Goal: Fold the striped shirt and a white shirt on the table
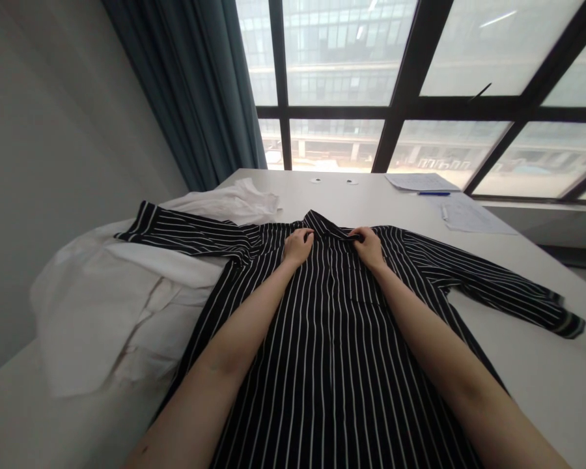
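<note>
A black shirt with white stripes lies front side up on the white table, its sleeves spread out to both sides. Its collar stands up at the far end. At the collar's left side, my left hand has its fingers closed on the fabric. My right hand pinches the right part of the collar between thumb and fingers. A chest pocket shows below my right hand. The near end of the shirt runs out of view at the bottom.
White clothes lie in a heap on the left, partly under the left sleeve. Papers, a blue pen and a small white item sit at the back right of the table. Behind stand windows and a blue curtain.
</note>
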{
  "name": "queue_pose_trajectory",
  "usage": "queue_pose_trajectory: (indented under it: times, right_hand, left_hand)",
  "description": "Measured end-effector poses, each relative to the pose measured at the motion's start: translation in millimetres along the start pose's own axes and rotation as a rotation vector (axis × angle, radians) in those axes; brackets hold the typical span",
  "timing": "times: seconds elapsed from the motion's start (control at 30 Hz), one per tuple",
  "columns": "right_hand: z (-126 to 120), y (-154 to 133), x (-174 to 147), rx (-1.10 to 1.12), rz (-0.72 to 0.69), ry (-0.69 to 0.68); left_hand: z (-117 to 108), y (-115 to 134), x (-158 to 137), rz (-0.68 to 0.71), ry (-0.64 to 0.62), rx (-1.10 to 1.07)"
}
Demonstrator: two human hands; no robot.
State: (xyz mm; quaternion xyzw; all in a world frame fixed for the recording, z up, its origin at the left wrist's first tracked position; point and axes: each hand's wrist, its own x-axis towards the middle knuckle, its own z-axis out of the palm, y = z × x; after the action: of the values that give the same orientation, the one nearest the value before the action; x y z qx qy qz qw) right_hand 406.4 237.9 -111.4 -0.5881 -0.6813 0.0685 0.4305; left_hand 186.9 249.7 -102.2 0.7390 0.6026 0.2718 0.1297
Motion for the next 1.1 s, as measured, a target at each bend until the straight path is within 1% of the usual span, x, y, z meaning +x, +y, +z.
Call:
queue_pose_trajectory:
  times: [0.1,0.17,0.3,0.4,0.63,0.8,0.93,1.1]
  right_hand:
    - [2,3,-4,0.008,-0.029,-0.013]
    - [1,2,-5,0.009,-0.043,-0.016]
    - [0,-2,-6,0.017,-0.073,-0.011]
    - [0,-4,-8,0.026,-0.092,0.001]
    - [-3,-6,-9,0.024,-0.121,0.026]
    - [-6,-8,-11,0.007,-0.147,0.033]
    - [-7,-11,-12,0.032,-0.197,0.038]
    - [-8,-11,-12,0.087,-0.238,0.083]
  left_hand:
    - [0,-4,11,-0.08,0.079,-0.087]
    - [1,-5,22,-0.131,0.108,-0.138]
    - [4,-3,45,-0.21,0.12,-0.237]
    - [8,-2,55,-0.252,0.099,-0.311]
    - [16,3,54,-0.347,0.027,-0.487]
    - [10,10,53,-0.43,-0.028,-0.598]
    - [8,14,50,-0.462,-0.083,-0.66]
    - [8,16,49,-0.493,-0.095,-0.702]
